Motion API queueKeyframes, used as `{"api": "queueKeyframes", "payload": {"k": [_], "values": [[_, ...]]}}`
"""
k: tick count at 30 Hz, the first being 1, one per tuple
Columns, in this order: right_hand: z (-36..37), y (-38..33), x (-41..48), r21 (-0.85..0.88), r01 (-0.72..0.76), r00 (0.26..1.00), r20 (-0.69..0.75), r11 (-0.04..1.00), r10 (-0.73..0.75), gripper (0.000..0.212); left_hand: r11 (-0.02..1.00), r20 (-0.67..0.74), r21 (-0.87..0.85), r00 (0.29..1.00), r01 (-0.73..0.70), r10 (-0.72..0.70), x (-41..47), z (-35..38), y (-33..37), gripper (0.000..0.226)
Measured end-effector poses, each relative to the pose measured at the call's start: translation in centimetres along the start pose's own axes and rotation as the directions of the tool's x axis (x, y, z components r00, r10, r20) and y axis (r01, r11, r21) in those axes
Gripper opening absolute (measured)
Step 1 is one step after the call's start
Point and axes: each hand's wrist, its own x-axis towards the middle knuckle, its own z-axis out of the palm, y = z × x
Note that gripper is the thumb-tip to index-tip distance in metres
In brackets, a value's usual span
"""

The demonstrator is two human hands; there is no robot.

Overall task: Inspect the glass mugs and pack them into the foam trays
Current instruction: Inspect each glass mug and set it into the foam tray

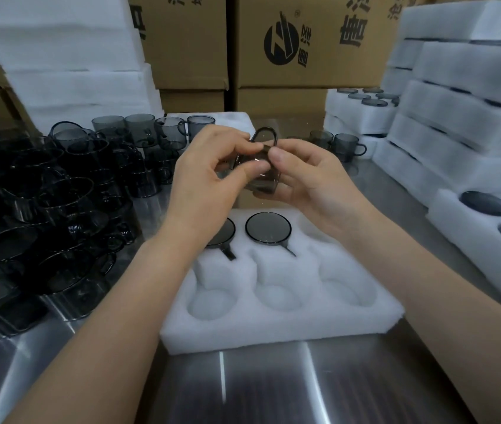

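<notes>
A smoky grey glass mug is held up above the white foam tray, its handle loop pointing up. My left hand grips its left side with curled fingers. My right hand cups it from the right and pinches the handle base with thumb and forefinger. The tray has six round pockets. One mug sits in the far middle pocket and another mug in the far left pocket, partly hidden by my left wrist. The other pockets hold nothing.
A crowd of loose grey mugs covers the steel table on the left. Packed foam trays are stacked at the right, with a filled tray nearest. Cardboard boxes and foam sheets stand behind.
</notes>
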Motion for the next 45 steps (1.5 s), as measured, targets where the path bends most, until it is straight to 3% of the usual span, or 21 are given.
{"api": "queueKeyframes", "payload": {"k": [3, 6, 9, 12, 17, 19, 22, 23, 24, 26, 27, 32, 41, 45], "values": [[-0.2, -0.1, 0.0, -0.068, 0.04, 0.999, -0.018, 0.997, -0.042, 0.018, 0.997, -0.041, 0.049, 0.997, -0.059, 0.061, 0.0, -0.1, -0.1, 0.015], [-0.4, -0.6, 0.1, -0.058, 0.062, 0.995, -0.07, 0.996, -0.066, 0.023, 0.998, -0.02, 0.053, 0.999, -0.043, 0.044, -0.2, -0.2, 0.2, 0.022], [-1.3, -1.3, 0.0, -0.147, 0.034, 0.996, -0.071, 0.989, -0.045, 0.025, 0.998, -0.047, 0.049, 0.998, 0.044, -0.041, -0.3, -0.3, 0.3, 0.023], [-2.7, -2.3, -0.5, -0.288, 0.008, 1.0, 0.009, 0.958, -0.006, 0.025, 0.971, -0.022, 0.153, 0.983, 0.182, -0.181, 0.0, -0.6, -0.4, 0.021], [-4.2, -3.7, -1.1, -0.128, -0.07, 0.969, 0.226, 0.989, 0.098, 0.025, 0.86, 0.155, 0.374, 0.891, 0.347, -0.427, 0.0, -0.5, -1.6, 0.014], [-4.2, -3.8, -1.2, -0.109, -0.131, 0.964, 0.217, 0.985, 0.152, 0.017, 0.829, 0.207, 0.434, 0.856, 0.354, -0.474, 0.0, -0.4, -1.8, 0.012], [-4.1, -3.0, -1.4, -0.253, -0.048, 0.989, 0.124, 0.966, 0.082, 0.019, 0.798, 0.24, 0.494, 0.829, 0.344, -0.506, 0.0, -0.4, -2.1, 0.012], [-4.1, -3.0, -1.6, -0.325, -0.006, 0.992, 0.114, 0.946, 0.046, 0.007, 0.793, 0.241, 0.505, 0.827, 0.341, -0.509, 0.0, -0.4, -2.2, 0.012], [-4.3, -3.2, -1.7, -0.394, 0.035, 0.991, 0.134, 0.918, 0.019, 0.014, 0.788, 0.238, 0.513, 0.826, 0.34, -0.511, 0.0, -0.4, -2.2, 0.013], [-4.6, -3.9, -2.0, -0.506, 0.053, 0.98, 0.192, 0.861, 0.052, 0.049, 0.778, 0.23, 0.529, 0.825, 0.34, -0.517, 0.1, -0.4, -2.4, 0.016], [-4.7, -4.5, -2.2, -0.547, 0.063, 0.975, 0.212, 0.835, 0.065, 0.054, 0.773, 0.231, 0.537, 0.822, 0.339, -0.52, 0.1, -0.4, -2.4, 0.018], [-4.9, -6.3, -3.0, -0.723, 0.102, 0.931, 0.31, 0.683, 0.19, 0.041, 0.772, 0.224, 0.535, 0.823, 0.344, -0.522, 0.1, -0.6, -2.7, 0.017], [-3.8, -5.7, -3.2, -0.846, 0.02, 0.887, 0.26, 0.532, 0.381, 0.034, 0.772, 0.241, 0.55, 0.825, 0.318, -0.511, 0.1, -0.5, -3.0, 0.013], [-3.3, -4.9, -3.1, -0.911, -0.029, 0.837, 0.204, 0.412, 0.508, 0.035, 0.773, 0.254, 0.563, 0.828, 0.294, -0.5, 0.1, -0.5, -3.2, 0.013]]}}
